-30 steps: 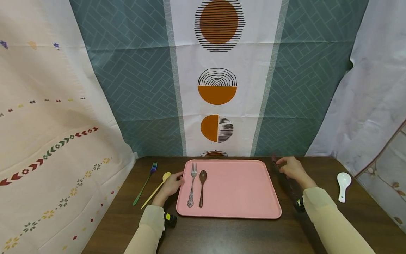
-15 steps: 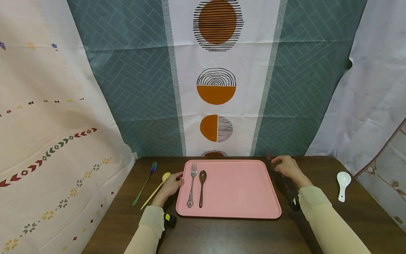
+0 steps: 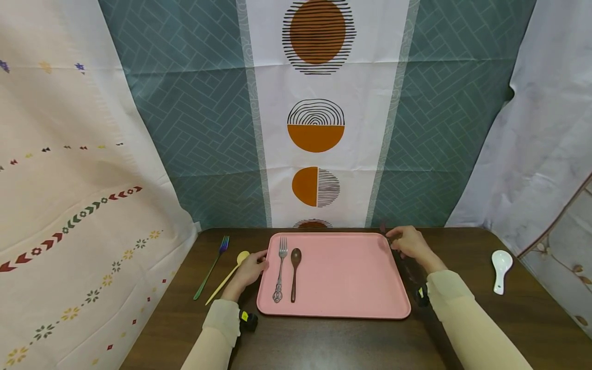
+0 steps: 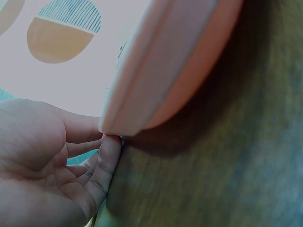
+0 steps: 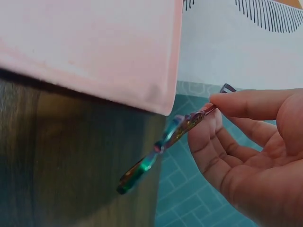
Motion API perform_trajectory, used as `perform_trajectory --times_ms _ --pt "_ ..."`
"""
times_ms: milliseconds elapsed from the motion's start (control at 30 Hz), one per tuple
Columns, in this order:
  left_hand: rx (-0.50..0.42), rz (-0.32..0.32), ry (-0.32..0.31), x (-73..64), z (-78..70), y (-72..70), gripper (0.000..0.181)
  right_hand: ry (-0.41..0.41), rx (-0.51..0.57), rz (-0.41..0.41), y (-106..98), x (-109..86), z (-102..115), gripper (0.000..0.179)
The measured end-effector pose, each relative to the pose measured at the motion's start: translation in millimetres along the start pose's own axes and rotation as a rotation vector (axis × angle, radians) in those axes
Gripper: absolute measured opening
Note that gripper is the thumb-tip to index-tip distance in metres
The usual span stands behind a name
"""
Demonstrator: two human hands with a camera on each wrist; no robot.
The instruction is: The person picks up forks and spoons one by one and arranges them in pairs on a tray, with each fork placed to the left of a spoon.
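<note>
My left hand (image 3: 250, 268) is at the left edge of a pink tray (image 3: 351, 277); in the left wrist view, thumb and finger pinch its rim (image 4: 142, 71). On the tray lie a silver fork (image 3: 280, 272) with an ornate handle and a dark brown spoon (image 3: 294, 272), side by side. My right hand (image 3: 410, 243) is by the tray's far right corner, pinching a fork (image 5: 187, 124) between thumb and fingers. That fork has an iridescent, twisted handle hanging down toward the tray side; its tines are mostly hidden in the right wrist view.
On the brown table (image 3: 314, 344), a fork with green handle and blue-purple tines (image 3: 213, 270) and a yellow spoon (image 3: 228, 277) lie left of the tray. A white soup spoon (image 3: 500, 270) lies at the right. A patterned curtain (image 3: 222, 128) hangs behind the table.
My right hand, holding the iridescent fork, has moved left toward the tray's far right corner. The left hand and the tray have stayed in place.
</note>
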State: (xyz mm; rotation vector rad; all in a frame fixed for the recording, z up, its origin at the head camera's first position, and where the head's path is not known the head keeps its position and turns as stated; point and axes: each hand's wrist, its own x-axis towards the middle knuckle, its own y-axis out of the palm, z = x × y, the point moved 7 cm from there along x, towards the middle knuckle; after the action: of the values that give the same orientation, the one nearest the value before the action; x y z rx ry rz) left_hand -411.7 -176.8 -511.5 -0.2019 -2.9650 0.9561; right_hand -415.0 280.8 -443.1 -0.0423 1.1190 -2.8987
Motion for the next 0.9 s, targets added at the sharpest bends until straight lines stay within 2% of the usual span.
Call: perform_trajectory --times_ms 267,600,900 --pt "0.000 0.004 0.001 -1.3 -0.7 0.1 0.047 0.031 0.033 0.008 4.6 0.4 5.0 0.041" --pt "-0.010 0.007 0.032 -2.8 -4.1 0.0 0.046 0.010 0.037 0.031 20.7 -0.2 12.4 0.042" --pt "-0.001 0.003 0.027 -3.2 -6.0 -0.7 0.046 -0.015 0.032 0.039 26.9 0.7 22.5 0.040"
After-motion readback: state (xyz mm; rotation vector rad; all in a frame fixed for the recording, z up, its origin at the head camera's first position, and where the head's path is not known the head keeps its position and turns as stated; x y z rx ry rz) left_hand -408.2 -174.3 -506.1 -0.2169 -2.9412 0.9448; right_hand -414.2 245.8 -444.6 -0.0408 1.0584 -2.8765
